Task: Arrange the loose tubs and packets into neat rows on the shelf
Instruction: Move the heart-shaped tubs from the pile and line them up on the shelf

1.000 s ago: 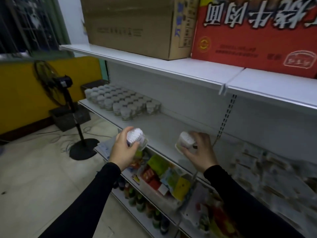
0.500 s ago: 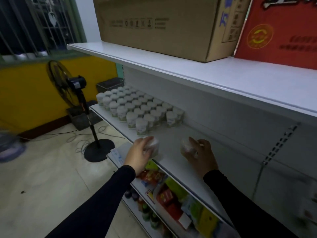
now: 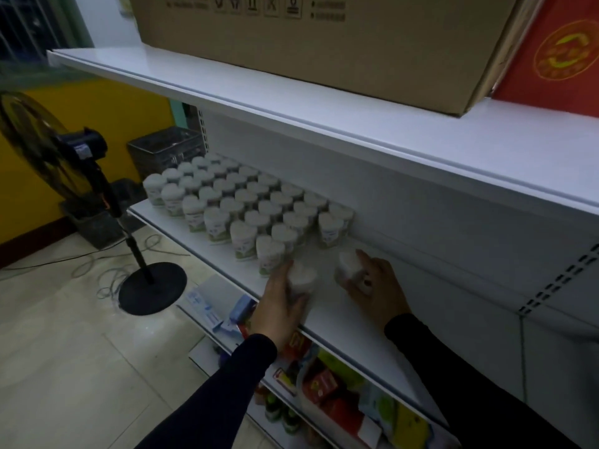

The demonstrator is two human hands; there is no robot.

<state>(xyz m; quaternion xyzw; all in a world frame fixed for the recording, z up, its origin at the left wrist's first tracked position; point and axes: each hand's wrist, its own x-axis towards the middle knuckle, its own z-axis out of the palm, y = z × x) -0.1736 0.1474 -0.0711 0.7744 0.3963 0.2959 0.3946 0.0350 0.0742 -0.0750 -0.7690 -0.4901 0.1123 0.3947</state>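
Several small white tubs (image 3: 246, 205) stand in neat rows on the white middle shelf (image 3: 356, 322), filling its left part. My left hand (image 3: 280, 311) grips one white tub (image 3: 303, 280) near the shelf's front edge, just right of the front row. My right hand (image 3: 377, 286) holds another white tub (image 3: 348, 265) deeper on the shelf, tilted toward the block, below the last tub (image 3: 330, 230) of the back rows. Both tubs sit low over the shelf surface; whether they touch it is unclear.
A brown carton (image 3: 324, 43) and a red box (image 3: 557, 56) sit on the upper shelf (image 3: 291, 108). Coloured packets (image 3: 337, 387) crowd the shelf below. A black standing fan (image 3: 81, 176) and loose cables occupy the floor at left, beside a dark basket (image 3: 165, 150).
Both hands carried their tubs left and down onto the middle shelf, reaching the right end of the tub block. The view swung left and closer to the shelf.
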